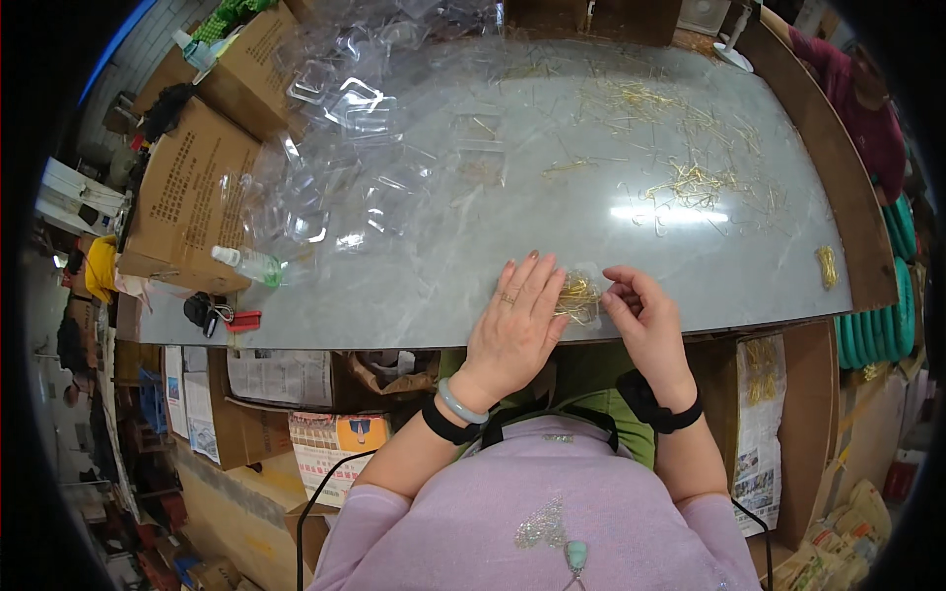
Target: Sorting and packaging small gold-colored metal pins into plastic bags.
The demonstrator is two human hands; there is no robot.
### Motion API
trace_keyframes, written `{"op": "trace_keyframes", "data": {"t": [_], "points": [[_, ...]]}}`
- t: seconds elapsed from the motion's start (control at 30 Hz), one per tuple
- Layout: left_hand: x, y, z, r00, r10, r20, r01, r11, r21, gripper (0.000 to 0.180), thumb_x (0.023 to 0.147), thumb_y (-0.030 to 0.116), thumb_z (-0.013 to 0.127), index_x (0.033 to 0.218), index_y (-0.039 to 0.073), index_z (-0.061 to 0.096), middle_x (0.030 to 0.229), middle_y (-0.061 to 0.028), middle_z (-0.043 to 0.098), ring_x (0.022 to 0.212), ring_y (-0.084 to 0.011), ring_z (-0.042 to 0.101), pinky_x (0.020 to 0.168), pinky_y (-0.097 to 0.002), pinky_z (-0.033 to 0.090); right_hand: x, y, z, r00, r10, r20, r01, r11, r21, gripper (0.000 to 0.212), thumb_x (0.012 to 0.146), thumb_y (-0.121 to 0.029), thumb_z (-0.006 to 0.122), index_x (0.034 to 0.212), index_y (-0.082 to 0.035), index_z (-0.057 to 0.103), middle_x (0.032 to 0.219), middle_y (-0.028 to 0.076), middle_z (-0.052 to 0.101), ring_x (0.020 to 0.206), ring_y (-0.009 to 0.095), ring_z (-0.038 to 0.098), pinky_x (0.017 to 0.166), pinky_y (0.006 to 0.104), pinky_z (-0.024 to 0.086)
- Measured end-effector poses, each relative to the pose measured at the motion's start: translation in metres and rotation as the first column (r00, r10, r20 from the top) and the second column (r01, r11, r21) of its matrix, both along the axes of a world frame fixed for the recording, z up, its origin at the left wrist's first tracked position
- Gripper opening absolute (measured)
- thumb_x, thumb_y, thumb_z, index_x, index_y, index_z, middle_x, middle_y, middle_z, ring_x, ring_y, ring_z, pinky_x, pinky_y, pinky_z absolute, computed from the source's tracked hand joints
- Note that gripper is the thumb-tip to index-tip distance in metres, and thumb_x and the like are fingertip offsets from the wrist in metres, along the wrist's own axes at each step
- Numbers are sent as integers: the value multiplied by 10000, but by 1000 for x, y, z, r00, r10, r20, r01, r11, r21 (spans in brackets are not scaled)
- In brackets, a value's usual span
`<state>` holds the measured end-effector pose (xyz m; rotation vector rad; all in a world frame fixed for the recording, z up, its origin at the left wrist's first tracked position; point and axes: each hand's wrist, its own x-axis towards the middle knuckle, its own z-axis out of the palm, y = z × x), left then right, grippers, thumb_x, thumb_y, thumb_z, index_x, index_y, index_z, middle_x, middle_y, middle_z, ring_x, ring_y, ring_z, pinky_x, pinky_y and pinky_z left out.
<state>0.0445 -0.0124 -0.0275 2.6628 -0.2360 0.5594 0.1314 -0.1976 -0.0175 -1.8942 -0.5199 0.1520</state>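
Note:
A small clear plastic pack [587, 268] holding a bunch of thin gold wire hooks [577, 298] is on the grey table near its front edge. My left hand [514, 330] is stretched out flat at the pack's left side, its fingers straight and covering part of it. At the pack's right edge, my right hand [645, 325] has its fingers curled, with thumb and index finger at the plastic rim. The exact contact of its fingertips is hard to make out.
Loose gold wire hooks [695, 185] are scattered across the table's far right. A heap of clear plastic packs [340, 163] spreads over the left, beside cardboard boxes [187, 202] and a spray bottle [248, 264]. A gold bundle [827, 267] lies by the right-hand board.

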Motion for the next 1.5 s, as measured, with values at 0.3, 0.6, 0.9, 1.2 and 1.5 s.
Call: {"op": "trace_keyframes", "data": {"t": [0.3,0.6,0.9,1.2,1.5], "points": [[1,0,0,1000,19,20,-20,999,47,523,956,225,615,1401,-24,498,1452,-193,482,1384,-368,429,1190,-504,316,4,6,7,992,5,-122,-10,999,-42,318,918,-66,675,1218,12,604,848,92,684,724,151,647,666,291,520],[0,1,-1,1000,-17,1,17,999,-41,498,965,172,596,1413,-11,478,1498,-204,433,1393,-403,411,1189,-544,298,-4,6,8,998,45,49,-43,998,-46,87,894,-45,696,961,10,695,903,118,685,787,238,664,699,344,525],[-1,1,-1,1000,-7,24,10,994,-111,496,931,154,638,1376,-9,490,1348,-202,452,1333,-432,432,1166,-554,332,-23,10,-2,883,39,467,-1,997,-83,415,802,-45,772,1199,-68,653,996,107,677,849,292,623,756,383,511],[-1,3,-5,999,-25,22,28,992,-125,525,901,128,662,1380,-2,490,1324,-186,446,1317,-429,440,1161,-550,344,-17,18,2,855,0,518,51,995,-84,411,836,-49,736,1238,-60,653,1066,118,682,1033,321,619,862,406,498],[-3,2,-8,999,5,38,-1,996,-95,559,887,142,690,1388,-3,487,1352,-196,442,1353,-430,421,1142,-510,379,-29,18,-13,863,18,504,18,998,-66,482,913,-138,687,1368,-29,572,1263,157,652,1262,379,551,1072,502,399]]}}
